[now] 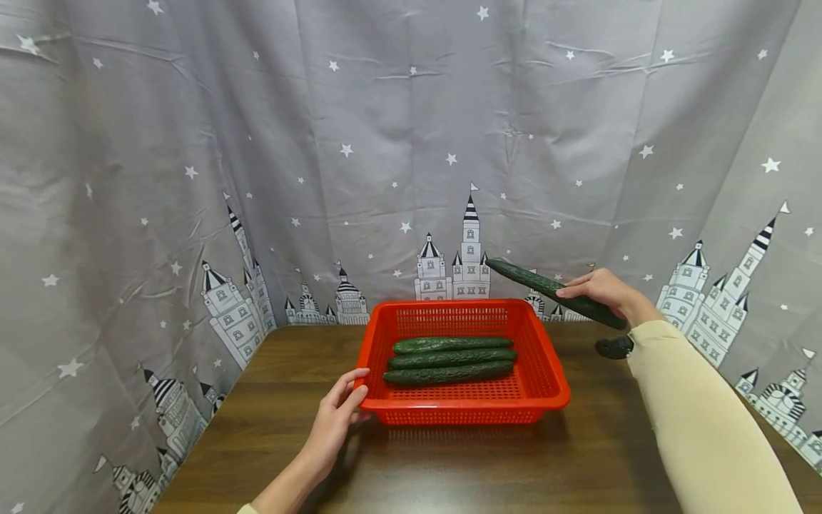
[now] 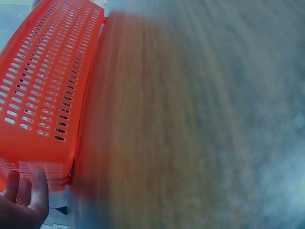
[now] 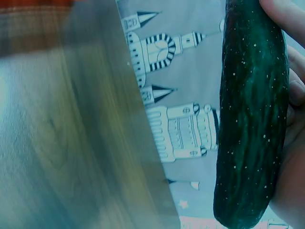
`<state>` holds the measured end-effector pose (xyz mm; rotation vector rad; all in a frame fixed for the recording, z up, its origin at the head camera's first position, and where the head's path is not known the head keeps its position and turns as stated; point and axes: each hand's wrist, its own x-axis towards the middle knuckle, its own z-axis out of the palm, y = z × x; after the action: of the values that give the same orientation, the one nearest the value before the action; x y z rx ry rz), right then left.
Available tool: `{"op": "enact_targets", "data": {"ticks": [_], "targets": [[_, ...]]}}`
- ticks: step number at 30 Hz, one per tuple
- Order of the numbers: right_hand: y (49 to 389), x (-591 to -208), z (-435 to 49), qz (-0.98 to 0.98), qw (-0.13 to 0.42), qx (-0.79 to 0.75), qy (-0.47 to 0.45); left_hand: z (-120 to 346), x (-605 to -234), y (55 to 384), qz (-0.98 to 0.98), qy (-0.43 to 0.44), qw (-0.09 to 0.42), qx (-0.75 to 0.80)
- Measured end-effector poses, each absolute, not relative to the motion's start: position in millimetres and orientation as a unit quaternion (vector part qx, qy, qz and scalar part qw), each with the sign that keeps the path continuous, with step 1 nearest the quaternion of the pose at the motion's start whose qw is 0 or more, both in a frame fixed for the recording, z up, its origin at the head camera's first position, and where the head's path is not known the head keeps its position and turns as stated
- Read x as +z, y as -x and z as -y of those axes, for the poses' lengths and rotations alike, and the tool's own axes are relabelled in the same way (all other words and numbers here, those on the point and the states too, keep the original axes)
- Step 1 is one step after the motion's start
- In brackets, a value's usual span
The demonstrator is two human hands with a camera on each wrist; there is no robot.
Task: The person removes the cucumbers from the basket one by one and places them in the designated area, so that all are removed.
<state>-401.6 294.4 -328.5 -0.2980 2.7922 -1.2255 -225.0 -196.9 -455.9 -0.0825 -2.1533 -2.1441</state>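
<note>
Cucumbers [image 1: 452, 359] number three in the one basket [image 1: 462, 404] in the head view, lying side by side. We see the left hand [image 1: 334, 414] holding the basket's near left corner, and the right hand [image 1: 606, 291] gripping a fourth cucumber [image 1: 533, 280], raised to the basket's right and tilted. One table [image 1: 289, 400] carries the basket; one curtain [image 1: 385, 107] hangs behind it. From the left wrist, we count three fingers [image 2: 40, 188] at the basket's outer wall. From the right wrist, we see one cucumber, held, with the basket blurred beyond.
</note>
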Motion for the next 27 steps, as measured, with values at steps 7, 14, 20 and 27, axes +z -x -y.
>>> {"op": "enact_targets", "data": {"ticks": [7, 14, 20, 27], "targets": [[393, -337, -322, -0.902, 0.041, -0.423, 0.075, 196, -452, 226, 0.705, 0.022, 0.044, -0.708], [384, -348, -343, -0.894, 0.041, -0.444, 0.053, 195, -452, 225, 0.702, 0.018, 0.040, -0.711], [372, -356, -364, -0.899, 0.047, -0.433, 0.036, 194, -455, 225, 0.705, 0.014, 0.038, -0.708], [357, -366, -392, -0.911, 0.035, -0.412, 0.011, 193, -456, 229, 0.706, 0.019, 0.034, -0.707]]}}
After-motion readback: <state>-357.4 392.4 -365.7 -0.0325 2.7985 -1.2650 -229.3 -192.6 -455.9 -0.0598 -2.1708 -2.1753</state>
